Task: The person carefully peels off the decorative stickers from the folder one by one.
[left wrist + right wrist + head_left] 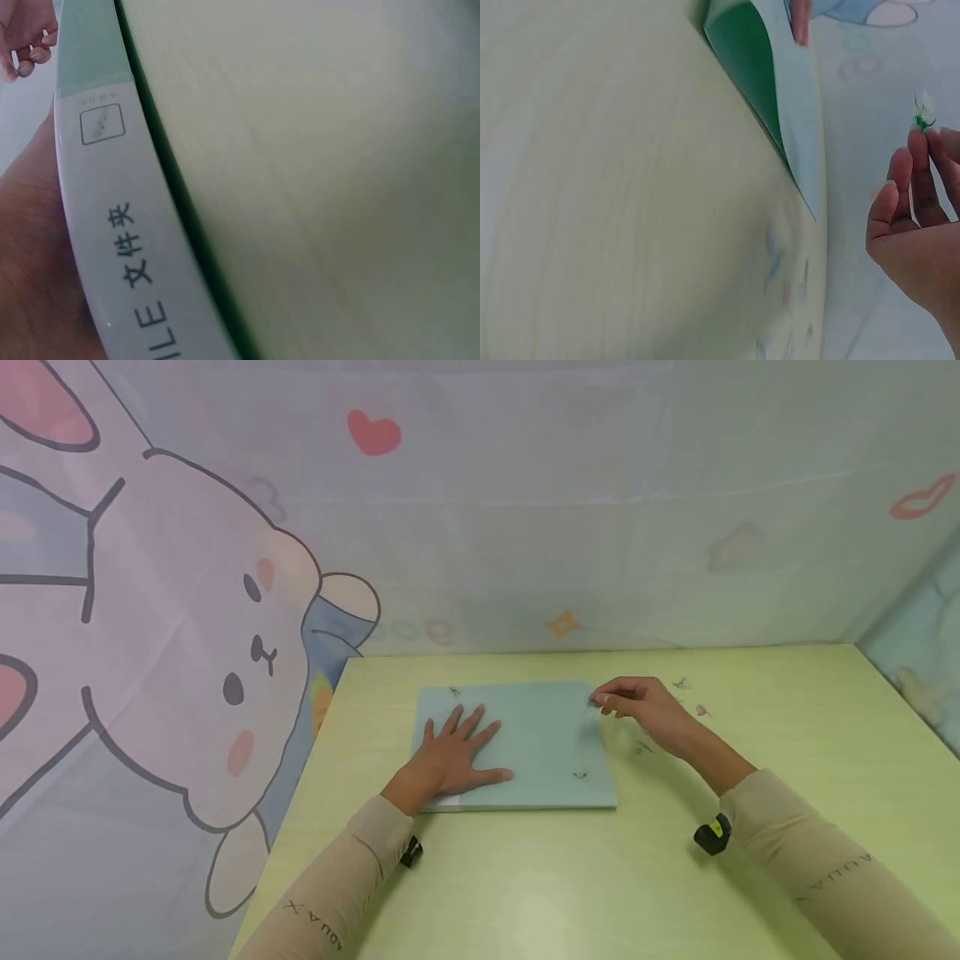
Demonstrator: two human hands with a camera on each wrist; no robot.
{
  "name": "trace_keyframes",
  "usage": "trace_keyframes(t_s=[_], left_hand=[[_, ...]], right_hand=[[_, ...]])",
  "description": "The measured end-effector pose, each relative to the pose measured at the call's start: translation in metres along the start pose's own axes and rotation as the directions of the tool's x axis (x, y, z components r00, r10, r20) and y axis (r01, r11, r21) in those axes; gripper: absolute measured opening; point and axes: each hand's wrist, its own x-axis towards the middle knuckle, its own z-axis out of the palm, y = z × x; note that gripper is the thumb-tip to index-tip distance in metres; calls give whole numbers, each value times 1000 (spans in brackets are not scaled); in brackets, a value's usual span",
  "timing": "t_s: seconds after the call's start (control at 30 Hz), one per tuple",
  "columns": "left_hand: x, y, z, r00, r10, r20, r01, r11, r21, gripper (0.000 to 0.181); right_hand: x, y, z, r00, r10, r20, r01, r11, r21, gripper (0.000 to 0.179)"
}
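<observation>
A pale green file folder (540,735) lies closed on the table. My left hand (453,760) rests flat on its left part with the fingers spread. In the left wrist view the folder's white spine label (127,225) carries the printed word FILE and Chinese characters. Above the folder's far right corner, my right hand (656,714) pinches a small flower sticker (924,116), white with green leaves, between thumb and fingertips. One small plant-like sticker (455,691) lies at the folder's far left, another sticker (580,774) near its front right corner.
Right of the folder, several small loose pieces lie on the yellow-green table (540,885), among them a pink flower-shaped one (702,711) and a dark plant-like one (643,747). A patterned cloth (525,552) with a cartoon rabbit hangs behind and at the left.
</observation>
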Motion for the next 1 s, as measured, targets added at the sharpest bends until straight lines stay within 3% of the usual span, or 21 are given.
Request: trace_keyframes(t_s=[0.2, 0.4, 0.57, 0.7, 0.87, 1.0], left_hand=[[2, -3, 3, 1000, 0, 8, 0, 1000, -7, 100], [-2, -2, -1, 1000, 7, -2, -7, 1000, -11, 100], [-2, -4, 1, 1000, 8, -2, -8, 1000, 2, 100], [-1, -5, 4, 1000, 7, -7, -7, 1000, -6, 101], [-3, -4, 2, 1000, 19, -15, -20, 1000, -21, 101], [-7, -1, -1, 1000, 26, -14, -26, 999, -19, 99]], right_hand=[[-15, 2, -34, 987, -16, -160, 10, 999, -35, 37], [-27, 11, -68, 958, -16, -286, -3, 998, -64, 37], [-34, 21, -91, 911, 17, -413, -36, 999, -38, 34], [-40, 31, -104, 866, 93, -492, -117, 993, -18, 31], [-47, 48, -113, 816, 196, -543, -214, 976, 30, 36], [-52, 61, -118, 795, 232, -561, -246, 968, 52, 36]])
